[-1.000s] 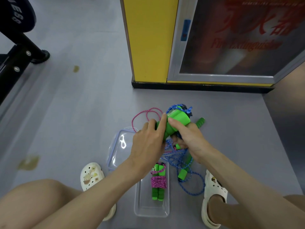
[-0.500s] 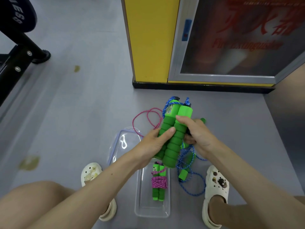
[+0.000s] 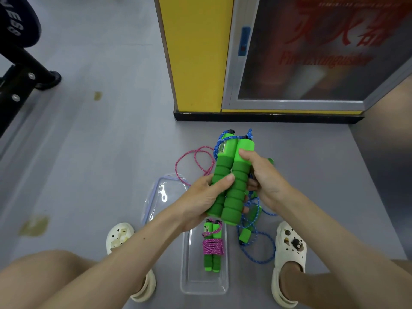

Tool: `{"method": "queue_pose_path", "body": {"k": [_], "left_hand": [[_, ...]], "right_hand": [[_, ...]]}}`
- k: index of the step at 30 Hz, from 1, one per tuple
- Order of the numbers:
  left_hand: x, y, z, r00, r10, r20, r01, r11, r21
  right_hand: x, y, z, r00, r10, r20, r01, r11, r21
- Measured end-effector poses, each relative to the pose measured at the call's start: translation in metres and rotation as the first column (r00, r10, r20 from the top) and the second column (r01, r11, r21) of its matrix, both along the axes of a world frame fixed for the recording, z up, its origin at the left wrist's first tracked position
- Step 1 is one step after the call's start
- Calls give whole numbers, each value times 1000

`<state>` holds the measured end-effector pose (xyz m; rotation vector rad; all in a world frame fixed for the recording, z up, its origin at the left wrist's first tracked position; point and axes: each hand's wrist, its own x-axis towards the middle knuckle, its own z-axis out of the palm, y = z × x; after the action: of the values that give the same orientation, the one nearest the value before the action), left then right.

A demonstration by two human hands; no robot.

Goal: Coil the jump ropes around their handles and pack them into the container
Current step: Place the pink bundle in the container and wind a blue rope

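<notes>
Two green foam handles of a blue jump rope are held side by side, upright, above the floor. My left hand grips their lower half from the left; my right hand grips them from the right, thumb on the right handle. The blue rope hangs down in loose loops onto the floor, around another green handle. A clear plastic container lies between my feet and holds a green-handled rope coiled in pink cord. A loose pink rope lies on the floor behind.
The container's clear lid lies on the grey floor to the left. My white clogs flank the container. A yellow pillar and a fire extinguisher cabinet stand behind. Black gym equipment is at far left.
The two handles were raised and turned upright side by side; a second ago they were bunched low under both hands. My left hand shifted to grip their lower half.
</notes>
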<state>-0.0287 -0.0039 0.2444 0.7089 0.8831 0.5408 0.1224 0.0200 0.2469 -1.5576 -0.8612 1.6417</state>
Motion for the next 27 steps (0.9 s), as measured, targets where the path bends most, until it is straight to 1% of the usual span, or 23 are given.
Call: {"method": "queue_pose_path", "body": {"k": [3, 5, 7, 10, 12, 16, 18, 20, 22, 25, 27], "left_hand": [[0, -1, -1, 1000, 13, 24, -14, 1000, 23], [0, -1, -2, 999, 49, 11, -49, 998, 34], [-1, 2, -3, 997, 77, -32, -75, 995, 64], [-6, 9, -4, 989, 87, -119, -73, 990, 123], [-9, 12, -2, 983, 83, -166, -54, 984, 169], [-14, 14, -4, 966, 115, -233, -68, 977, 201], [-16, 16, -6, 947, 126, -296, -54, 969, 240], [-19, 17, -10, 916, 146, -373, -29, 952, 304], [-19, 18, -12, 868, 183, -462, 3, 927, 375], [-20, 22, -16, 752, 263, -604, 88, 869, 488], [-20, 23, -18, 689, 309, -656, 110, 850, 516]], "right_hand": [[-2, 0, 2, 999, 31, -22, -31, 999, 14], [-2, 0, 3, 999, 48, -20, -47, 998, 34], [1, 2, 4, 996, 86, 38, -89, 993, 72], [9, 6, 4, 959, 171, 224, -202, 972, 123], [15, 8, 3, 934, 200, 297, -250, 958, 140], [25, 7, 0, 907, 283, 313, -333, 935, 120], [28, 7, -2, 892, 312, 327, -364, 925, 111], [28, 6, -4, 876, 314, 367, -374, 922, 103], [27, 5, -1, 871, 307, 384, -368, 925, 96], [25, 4, 0, 893, 294, 341, -342, 936, 88], [23, 3, -1, 912, 282, 298, -321, 943, 90]]}}
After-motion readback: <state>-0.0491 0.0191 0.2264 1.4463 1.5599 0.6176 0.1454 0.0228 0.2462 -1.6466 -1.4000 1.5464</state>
